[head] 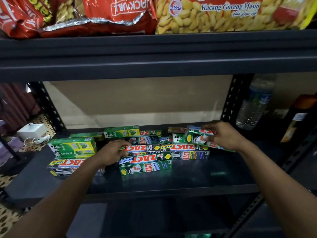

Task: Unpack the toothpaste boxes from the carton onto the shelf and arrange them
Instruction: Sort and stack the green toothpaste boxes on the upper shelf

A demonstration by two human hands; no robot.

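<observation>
While the right grip [223, 134] closes round a green Zact Whitening box [197, 139] and holds it tilted, clear above the back-right cluster, the left grip [113, 152] curls over the left end of a middle-row Zact box [142, 148], probably to steady or square that row as the lifted box is placed. The tilt suggests the box is being turned to match its neighbours before it goes down.

All the toothpaste boxes in view lie flat on the dark shelf [171, 181], long sides running across it. They appear sorted by brand:
- The Darlie boxes [73, 146] are stacked at the left, with more behind.
- A Zact Smokers box [65, 164] lies in front of the Darlie stack.
- A second green Whitening box [145, 162] lies front and centre.
- Another Smokers box [187, 150] sits to its right.

The rows are loose and overlap in places, so arranging seems only partly done. The carton is not in view.

On the shelf above rest a bag of fried peanuts [223, 14] and red snack bags [120, 11]. A water bottle [253, 103] stands beyond the right upright.
</observation>
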